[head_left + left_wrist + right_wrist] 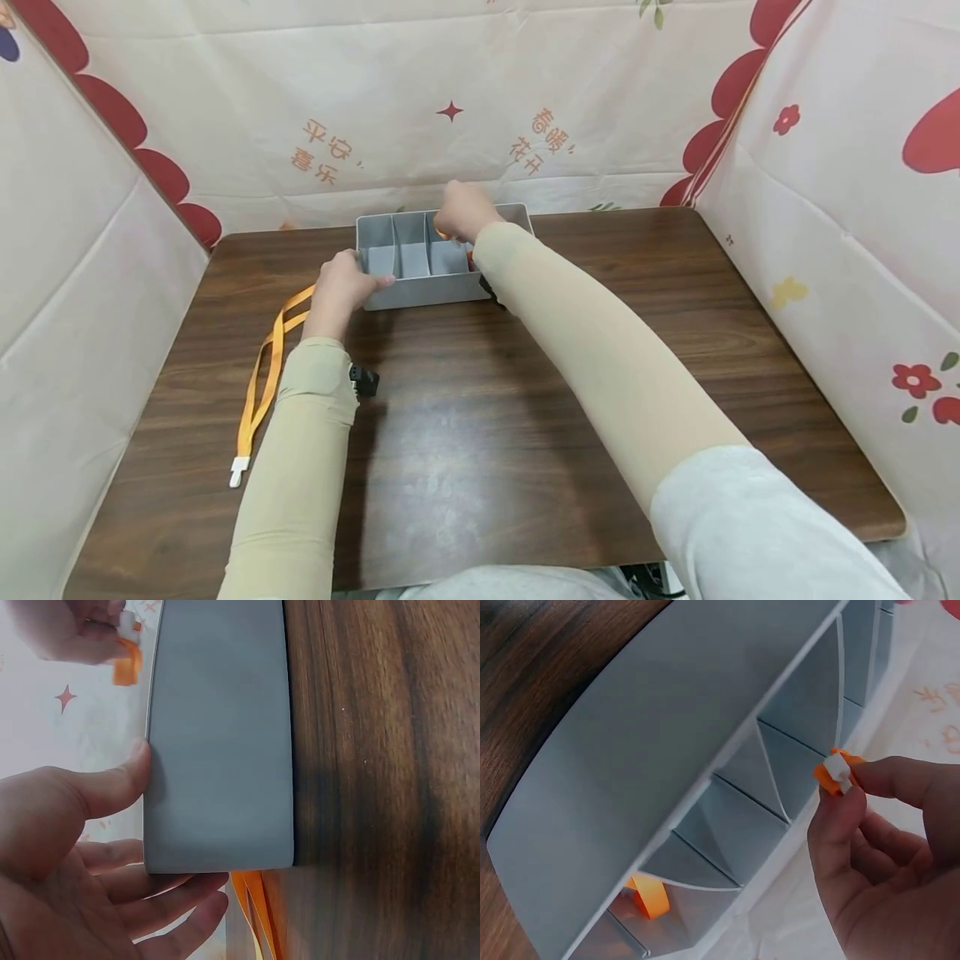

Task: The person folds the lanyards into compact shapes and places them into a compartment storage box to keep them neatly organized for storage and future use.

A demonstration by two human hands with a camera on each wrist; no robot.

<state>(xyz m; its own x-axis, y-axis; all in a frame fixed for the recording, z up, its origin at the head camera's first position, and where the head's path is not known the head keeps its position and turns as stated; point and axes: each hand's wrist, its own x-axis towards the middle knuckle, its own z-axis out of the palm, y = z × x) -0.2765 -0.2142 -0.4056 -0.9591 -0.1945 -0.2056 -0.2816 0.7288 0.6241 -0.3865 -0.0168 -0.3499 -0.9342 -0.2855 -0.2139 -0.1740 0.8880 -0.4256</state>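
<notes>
A grey divided box point(427, 292) stands at the table's back edge. My left hand point(341, 287) grips its left end, with the thumb on the front rim and fingers around the side wall. Above the box's back rim, my right hand point(467, 212) pinches a small orange-and-white piece point(838, 771) between thumb and forefinger. The piece looks like orange strap with a white plastic fitting; its exact kind is unclear. Another orange piece point(652, 896) lies in a compartment towards the box's right end. Part of that end is hidden by my right arm in the head view.
An orange lanyard point(276, 350) with a white clip point(238, 471) lies left of the box, partly behind my left hand. The dark wooden table point(570, 467) is bordered by printed white cloth point(420, 100) at the back and both sides.
</notes>
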